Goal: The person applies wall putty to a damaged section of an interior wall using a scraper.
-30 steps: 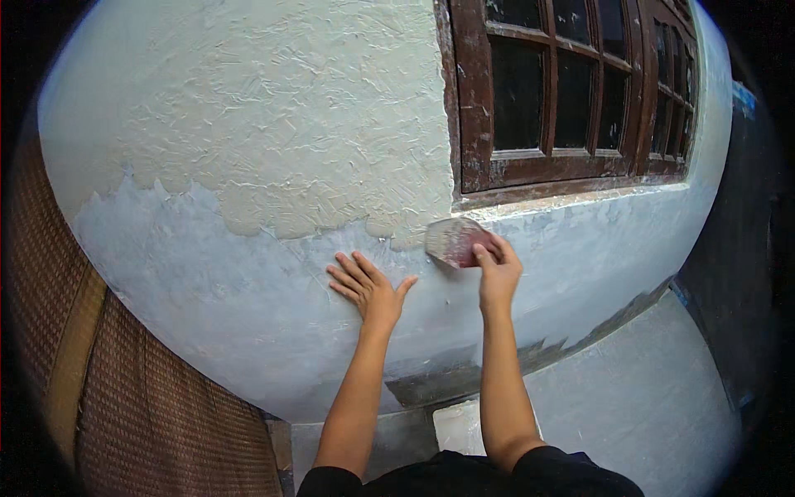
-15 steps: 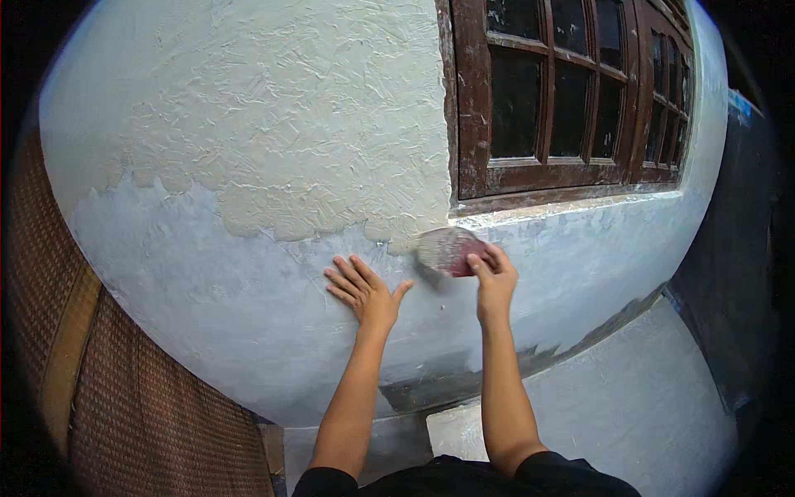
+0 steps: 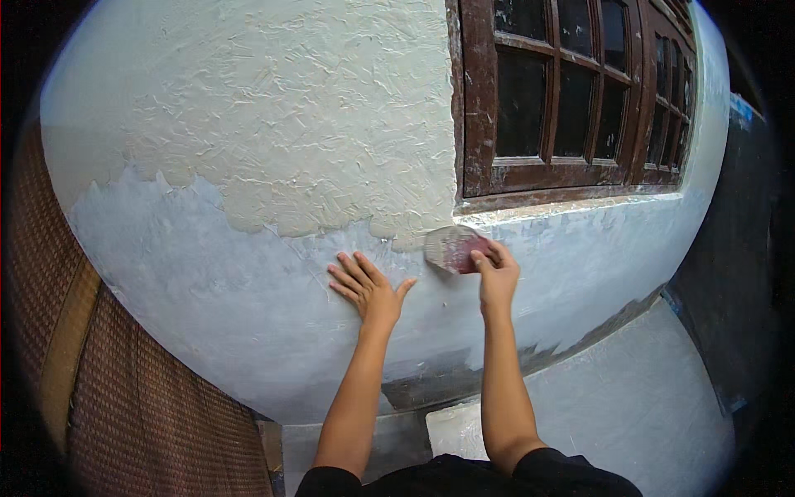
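Observation:
Spread flat on the grey lower part of the wall (image 3: 224,306) is my left hand (image 3: 367,288), fingers apart and holding nothing. My right hand (image 3: 498,273) pinches a dark red scraper blade (image 3: 455,250) smeared with pale paste. The blade is close to the wall just below the window's lower left corner, at the edge of the cream textured plaster (image 3: 306,124). Whether its whole edge touches the wall cannot be made out. The plaster ends in a ragged line a little above my left fingertips.
A brown wooden window (image 3: 546,99) with dark panes is set in the wall at the upper right. Woven matting (image 3: 141,398) with a wooden post (image 3: 70,348) stands at the left. Below are a grey floor (image 3: 629,406) and a pale slab (image 3: 455,431) by my right forearm.
The scraper and my right hand have shifted very slightly, with the blade turned a little. My left hand stays flat on the wall. The view has moved slightly.

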`<state>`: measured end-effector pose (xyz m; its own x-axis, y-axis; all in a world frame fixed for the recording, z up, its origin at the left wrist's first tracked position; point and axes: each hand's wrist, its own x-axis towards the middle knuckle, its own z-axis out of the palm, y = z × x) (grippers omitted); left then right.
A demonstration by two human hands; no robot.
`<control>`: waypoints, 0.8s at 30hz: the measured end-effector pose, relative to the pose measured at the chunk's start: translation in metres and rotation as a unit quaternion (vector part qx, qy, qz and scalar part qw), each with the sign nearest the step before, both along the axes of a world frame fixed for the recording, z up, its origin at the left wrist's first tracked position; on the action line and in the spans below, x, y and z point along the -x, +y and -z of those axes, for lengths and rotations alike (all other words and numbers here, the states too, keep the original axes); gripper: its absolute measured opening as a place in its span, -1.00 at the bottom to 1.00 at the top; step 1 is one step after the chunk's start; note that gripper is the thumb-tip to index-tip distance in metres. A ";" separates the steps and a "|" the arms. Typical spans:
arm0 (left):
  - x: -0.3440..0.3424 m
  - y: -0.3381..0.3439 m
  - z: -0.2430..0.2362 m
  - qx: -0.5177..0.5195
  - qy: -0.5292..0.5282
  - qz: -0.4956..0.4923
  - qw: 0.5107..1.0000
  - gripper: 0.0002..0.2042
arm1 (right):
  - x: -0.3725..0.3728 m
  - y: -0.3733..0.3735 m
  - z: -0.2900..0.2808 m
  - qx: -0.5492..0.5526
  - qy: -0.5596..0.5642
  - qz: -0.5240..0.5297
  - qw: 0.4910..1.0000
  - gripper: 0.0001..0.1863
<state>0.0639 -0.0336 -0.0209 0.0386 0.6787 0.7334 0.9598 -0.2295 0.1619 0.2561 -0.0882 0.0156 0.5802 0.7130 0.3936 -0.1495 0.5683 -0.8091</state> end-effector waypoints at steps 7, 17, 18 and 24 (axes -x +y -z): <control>0.000 0.000 0.000 0.019 0.002 -0.009 1.000 0.28 | 0.008 0.001 -0.013 0.007 -0.090 0.028 0.995 -0.68; 0.000 0.000 0.000 0.001 0.002 -0.007 1.000 0.28 | 0.013 0.001 -0.010 0.010 -0.078 0.042 0.996 -0.73; 0.000 -0.001 0.000 0.007 -0.003 -0.005 1.000 0.28 | 0.014 0.003 -0.009 0.017 -0.082 0.038 0.996 -0.72; 0.002 -0.001 0.000 -0.003 0.001 -0.004 1.000 0.28 | -0.009 -0.003 0.001 -0.003 0.044 0.055 0.997 -0.65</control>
<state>0.0617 -0.0345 -0.0212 0.0339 0.6753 0.7367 0.9620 -0.2220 0.1591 0.2648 -0.0913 0.0151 0.6877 0.6402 0.3423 -0.1553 0.5903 -0.7921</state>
